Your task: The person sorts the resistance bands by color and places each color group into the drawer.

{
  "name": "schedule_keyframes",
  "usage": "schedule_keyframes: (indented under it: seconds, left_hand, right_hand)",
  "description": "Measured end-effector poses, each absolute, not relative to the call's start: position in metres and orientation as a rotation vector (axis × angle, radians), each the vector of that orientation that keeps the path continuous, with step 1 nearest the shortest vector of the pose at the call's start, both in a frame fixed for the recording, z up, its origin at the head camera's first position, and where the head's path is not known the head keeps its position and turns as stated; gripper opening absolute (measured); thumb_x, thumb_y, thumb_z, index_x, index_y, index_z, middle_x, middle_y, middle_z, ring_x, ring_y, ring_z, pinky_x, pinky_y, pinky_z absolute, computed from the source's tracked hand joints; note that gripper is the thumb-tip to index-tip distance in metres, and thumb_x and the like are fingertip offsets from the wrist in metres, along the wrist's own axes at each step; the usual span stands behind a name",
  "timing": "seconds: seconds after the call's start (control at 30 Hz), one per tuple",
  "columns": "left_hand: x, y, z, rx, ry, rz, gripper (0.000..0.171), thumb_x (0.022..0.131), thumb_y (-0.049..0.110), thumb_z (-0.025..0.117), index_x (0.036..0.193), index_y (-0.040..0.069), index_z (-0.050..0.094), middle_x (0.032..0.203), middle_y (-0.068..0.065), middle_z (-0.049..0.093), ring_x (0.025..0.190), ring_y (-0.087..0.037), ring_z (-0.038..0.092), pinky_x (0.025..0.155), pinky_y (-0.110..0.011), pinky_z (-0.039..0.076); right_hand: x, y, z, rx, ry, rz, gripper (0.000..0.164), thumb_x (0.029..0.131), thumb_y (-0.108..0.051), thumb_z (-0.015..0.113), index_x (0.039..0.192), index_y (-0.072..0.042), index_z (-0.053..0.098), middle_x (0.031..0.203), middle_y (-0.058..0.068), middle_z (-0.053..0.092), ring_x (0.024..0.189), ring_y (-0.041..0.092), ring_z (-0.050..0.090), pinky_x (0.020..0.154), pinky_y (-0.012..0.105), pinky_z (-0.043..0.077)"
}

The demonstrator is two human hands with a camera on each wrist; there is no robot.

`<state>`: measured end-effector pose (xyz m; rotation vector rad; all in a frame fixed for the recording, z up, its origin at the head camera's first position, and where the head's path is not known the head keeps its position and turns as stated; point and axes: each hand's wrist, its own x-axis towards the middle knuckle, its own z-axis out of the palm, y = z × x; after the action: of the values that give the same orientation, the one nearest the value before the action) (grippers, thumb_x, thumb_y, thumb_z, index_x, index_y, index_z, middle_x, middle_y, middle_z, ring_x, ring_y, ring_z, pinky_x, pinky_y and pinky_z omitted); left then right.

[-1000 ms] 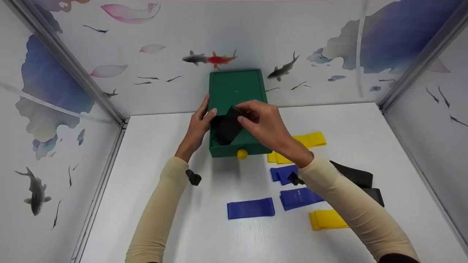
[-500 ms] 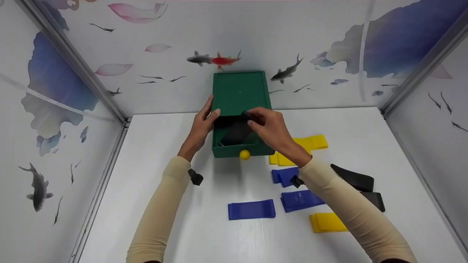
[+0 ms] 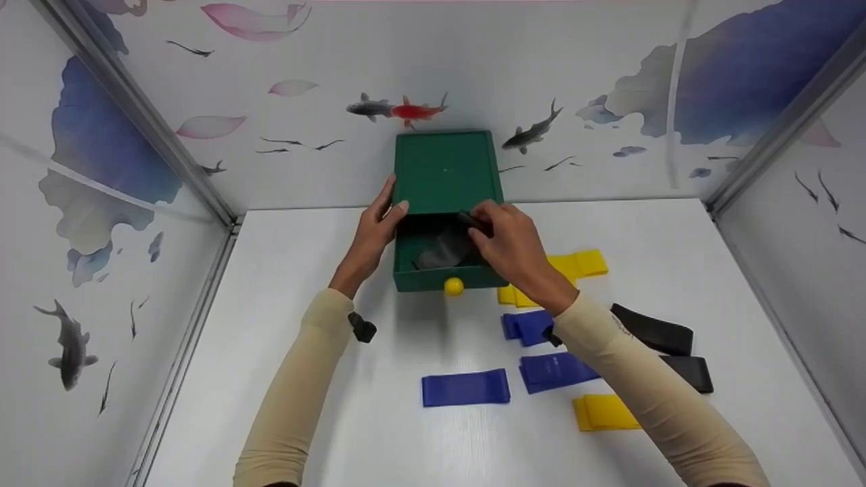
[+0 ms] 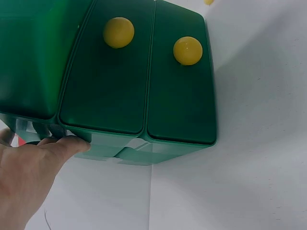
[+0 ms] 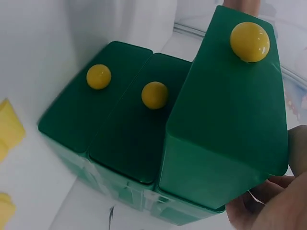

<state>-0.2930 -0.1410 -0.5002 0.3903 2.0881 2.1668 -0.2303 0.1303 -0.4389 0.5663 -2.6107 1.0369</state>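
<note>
**Green Top Drawer (image 3: pixel 423 280) Standing Open Around Slanting Black Band (image 3: pixel 441 252)**

A white table (image 3: pixel 379 439) is filling the foreground, its far edge meeting a fish-painted back wall (image 3: pixel 446 54). Near that wall, a green three-drawer cabinet (image 3: pixel 446 172) is standing upright, its top drawer jutting toward the person and its two lower drawers sitting closed. Beige sleeves (image 3: pixel 284 399) are covering both forearms. The person's left hand (image 3: pixel 369 233) is lying along the cabinet's left side, fingers extended, thumb at the top's front corner. The right hand (image 3: pixel 517 247) is pinching one end of the black band between thumb and fingers, above the drawer's right side. The band is slanting within the drawer's opening, its long axis running diagonally, the free end pointing toward the near left corner; whether that end is touching the drawer's floor cannot be told. Other black bands (image 3: pixel 653 329) are lying at right, partly behind the right forearm, with yellow bands (image 3: pixel 605 412) and folded blue bands (image 3: pixel 465 388) nearby; the leftmost blue one is stretching left to right. A round yellow knob (image 3: pixel 454 287) is projecting from the drawer's front.
</note>
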Motion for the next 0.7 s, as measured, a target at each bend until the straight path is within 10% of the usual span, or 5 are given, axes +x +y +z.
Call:
schedule_keyframes:
  seconds: [0.7]
  left_hand:
    - [-0.293,-0.141,-0.501,0.377,2.103,2.162,0.076,0.114,0.045,0.06,0.178,0.033,0.02,0.184,0.001,0.017,0.167,-0.026,0.025,0.129,-0.055,0.035]
  right_hand:
    - [-0.236,0.144,-0.441,0.444,-2.636,0.744,0.027,0.098,-0.019,0.087,0.116,0.0,0.085,0.103,0.017,0.072,0.098,0.035,0.049,0.08,0.045,0.04]
